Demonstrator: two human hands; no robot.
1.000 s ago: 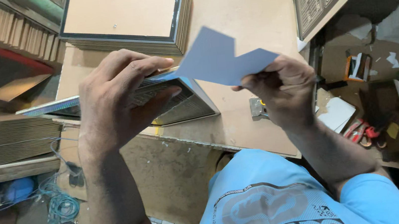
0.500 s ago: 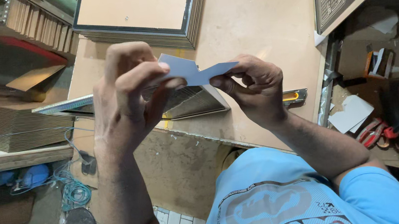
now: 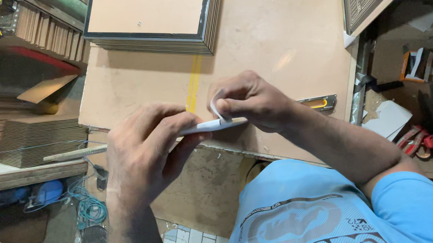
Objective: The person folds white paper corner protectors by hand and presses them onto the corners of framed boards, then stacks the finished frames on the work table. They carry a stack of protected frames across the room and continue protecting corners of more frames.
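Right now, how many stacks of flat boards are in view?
2 clear ones: a dark-edged stack of boards at the far side of the workbench, and a stack of brown sheets on the left. More may be hidden in the dark shelves.

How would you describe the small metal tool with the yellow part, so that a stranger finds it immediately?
Start at the large tan board that serves as the worktop and follow it to its right edge. Just right of the person's right hand lies a flat metal utility knife, close to the edge. It alone shows a yellow insert; the red-handled pliers lie lower, off the board.
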